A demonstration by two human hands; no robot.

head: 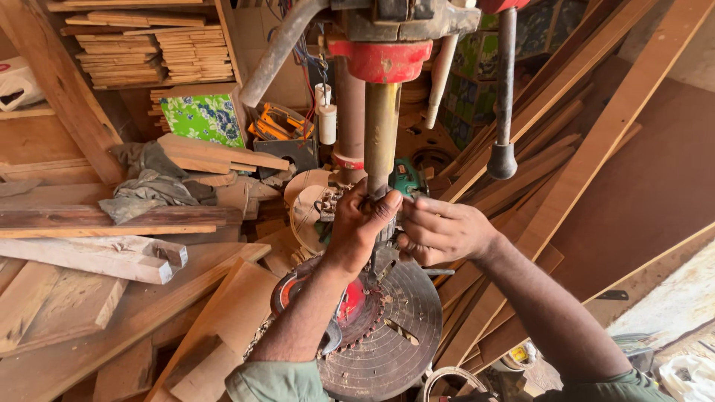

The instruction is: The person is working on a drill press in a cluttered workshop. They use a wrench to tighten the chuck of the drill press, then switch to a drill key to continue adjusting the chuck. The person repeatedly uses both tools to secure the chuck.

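Gripping the drill chuck (381,216) at twelve o'clock, my left hand (361,223) closes around it while my right hand (439,231) pinches beside it; the round table (395,335) below sits bare, drilling not begun.

Light is warm and even, daylight-like, brightest at the lower right corner where the pale floor (674,309) nearly washes out. Shadows are soft; the darkest area lies under the drill press column (381,138). Focus is sharp mid-frame; straight planks (596,141) bow toward the edges, showing wide-angle distortion.
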